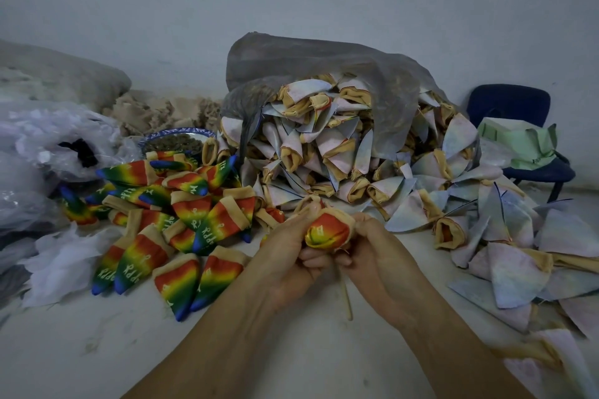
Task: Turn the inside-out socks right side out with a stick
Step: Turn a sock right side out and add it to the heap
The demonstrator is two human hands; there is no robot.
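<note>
Left hand (285,264) and right hand (377,261) bare; forearms (210,343) unsleeved.

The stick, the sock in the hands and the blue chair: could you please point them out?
stick (345,296), head view, bare lower shaft.
sock (329,232), head view, bunched rainbow middle.
blue chair (509,104), head view, backrest.
</note>
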